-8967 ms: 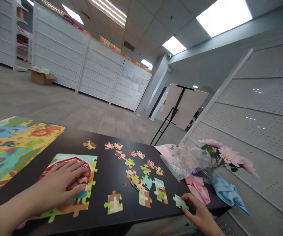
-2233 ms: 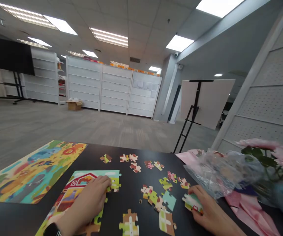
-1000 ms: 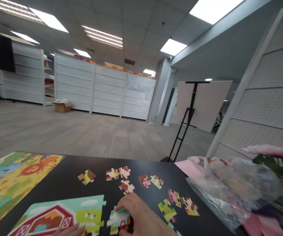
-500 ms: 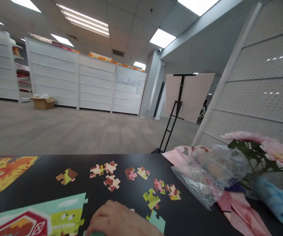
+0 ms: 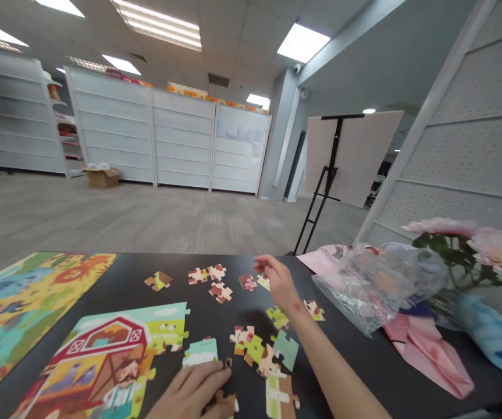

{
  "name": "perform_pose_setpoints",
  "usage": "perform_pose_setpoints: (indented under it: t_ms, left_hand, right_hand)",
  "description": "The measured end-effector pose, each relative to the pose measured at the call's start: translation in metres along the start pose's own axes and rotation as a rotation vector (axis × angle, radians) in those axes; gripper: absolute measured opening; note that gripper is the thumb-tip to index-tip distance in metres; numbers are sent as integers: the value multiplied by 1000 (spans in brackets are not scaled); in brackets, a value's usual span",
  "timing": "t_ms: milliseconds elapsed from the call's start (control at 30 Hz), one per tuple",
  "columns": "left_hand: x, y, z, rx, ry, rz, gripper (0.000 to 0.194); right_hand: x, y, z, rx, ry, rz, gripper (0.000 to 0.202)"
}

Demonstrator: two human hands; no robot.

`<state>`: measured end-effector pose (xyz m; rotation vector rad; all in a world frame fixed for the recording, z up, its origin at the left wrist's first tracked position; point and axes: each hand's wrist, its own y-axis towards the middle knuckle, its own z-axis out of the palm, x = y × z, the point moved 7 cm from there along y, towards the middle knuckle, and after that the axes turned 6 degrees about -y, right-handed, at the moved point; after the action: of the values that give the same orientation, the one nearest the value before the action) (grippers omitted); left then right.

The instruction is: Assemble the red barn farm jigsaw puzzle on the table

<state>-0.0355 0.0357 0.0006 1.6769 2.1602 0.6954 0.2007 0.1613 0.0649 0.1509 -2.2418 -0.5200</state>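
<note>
My left hand (image 5: 200,387) lies palm down with its fingers spread over the near table, touching a teal-and-white puzzle piece (image 5: 202,351) and partly covering a brown piece (image 5: 230,401). My right hand (image 5: 277,285) reaches forward above the loose pieces, fingers extended and nothing visible in them. By its fingertips are a pink-and-brown piece (image 5: 247,283) and a partly hidden pale piece (image 5: 263,281). A partly joined puzzle with a red barn (image 5: 115,355) sits left of my left hand. Between my hands lie several pieces, among them a teal one (image 5: 286,350) and a cow-patterned one (image 5: 242,337).
More loose pieces (image 5: 220,291) lie toward the far edge. A colourful picture sheet (image 5: 28,308) covers the table's left side. At the right are clear plastic packaging (image 5: 355,285), pink cloth (image 5: 429,355) and pink flowers (image 5: 499,250). An easel (image 5: 329,174) stands beyond the table.
My right hand has moved from the barn puzzle's edge to the far pieces at the right. My left hand has come into view. The camera's view has shifted, showing more of the table.
</note>
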Motion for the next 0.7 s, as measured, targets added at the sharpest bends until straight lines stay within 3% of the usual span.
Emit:
perform_pose_setpoints:
  t_ms: [67,200,300,400,567,700]
  left_hand:
    - [-9,14,5,-14,69,1,27]
    - [-11,22,13,-29,156,-62,24]
    - [2,10,14,-39,192,-179,24]
    - [17,-9,20,-19,200,-336,35]
    - [23,-25,43,86,87,-409,29]
    - [27,-21,47,194,-85,-433,40]
  right_hand:
    - [-9,-4,-21,-7,-18,41,43]
    - [-25,-45,-37,216,-87,9,27]
    - [-50,-80,-35,424,-303,-8,33]
    - [-60,-88,-35,475,-431,-45,19]
    - [-34,-69,-27,511,-590,-91,23]
    - [-10,-58,-23,485,-623,-130,29]
